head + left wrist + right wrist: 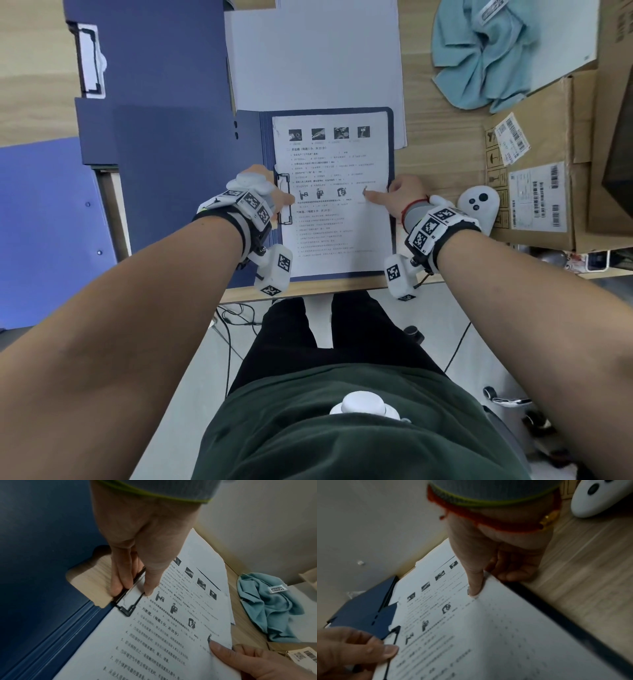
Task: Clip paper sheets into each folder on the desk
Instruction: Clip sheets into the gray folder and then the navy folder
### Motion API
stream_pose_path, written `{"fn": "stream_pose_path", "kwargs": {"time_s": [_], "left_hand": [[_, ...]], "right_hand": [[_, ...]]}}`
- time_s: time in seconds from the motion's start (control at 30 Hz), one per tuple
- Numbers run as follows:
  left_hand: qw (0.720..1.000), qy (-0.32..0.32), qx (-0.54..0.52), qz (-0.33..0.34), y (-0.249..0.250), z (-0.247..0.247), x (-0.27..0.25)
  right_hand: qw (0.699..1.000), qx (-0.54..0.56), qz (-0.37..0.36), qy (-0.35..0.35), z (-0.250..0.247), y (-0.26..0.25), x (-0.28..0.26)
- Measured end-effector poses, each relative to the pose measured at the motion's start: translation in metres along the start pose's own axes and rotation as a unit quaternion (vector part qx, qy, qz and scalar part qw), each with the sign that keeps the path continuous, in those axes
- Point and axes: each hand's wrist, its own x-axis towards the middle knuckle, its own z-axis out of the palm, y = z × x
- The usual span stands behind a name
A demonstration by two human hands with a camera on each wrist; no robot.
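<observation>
An open dark blue folder (pixel 178 171) lies at the desk's front edge. Printed sheets (pixel 339 233) rest on its right half. My left hand (pixel 286 202) is at the sheets' left edge, and in the left wrist view its thumb and fingers (pixel 118 588) pinch the black wire clip (pixel 126 612) by the spine. My right hand (pixel 378 192) pinches the sheets' right edge. Its thumb (pixel 474 588) presses on top while the curled fingers sit under the edge.
A second blue folder with a white clip (pixel 90 60) lies open at the back left. Blank white sheets (pixel 315 58) lie behind the folder. A teal cloth (pixel 479 58), a cardboard box (pixel 534 192) and a white controller (pixel 478 205) sit on the right.
</observation>
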Motion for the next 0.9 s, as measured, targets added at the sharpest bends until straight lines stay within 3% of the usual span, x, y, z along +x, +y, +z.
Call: {"fn": "stream_pose_path", "kwargs": {"time_s": [0.2, 0.33, 0.47, 0.63, 0.9], "left_hand": [[1.000, 0.015, -0.005, -0.006, -0.010, -0.011, -0.020], [0.988, 0.096, -0.117, -0.006, -0.053, -0.024, -0.022], [0.978, 0.128, -0.117, -0.114, -0.097, -0.042, -0.033], [0.962, 0.152, -0.129, -0.189, -0.140, -0.040, -0.039], [0.957, 0.152, -0.177, -0.171, -0.170, -0.058, -0.054]], "right_hand": [[0.997, -0.069, -0.030, 0.017, -0.014, -0.025, -0.005], [0.991, -0.060, -0.121, -0.001, 0.005, -0.068, -0.022], [0.972, -0.121, -0.187, -0.082, 0.045, -0.113, -0.045], [0.948, -0.245, -0.176, -0.100, 0.080, -0.133, -0.065], [0.926, -0.320, -0.166, -0.108, 0.105, -0.135, -0.068]]}}
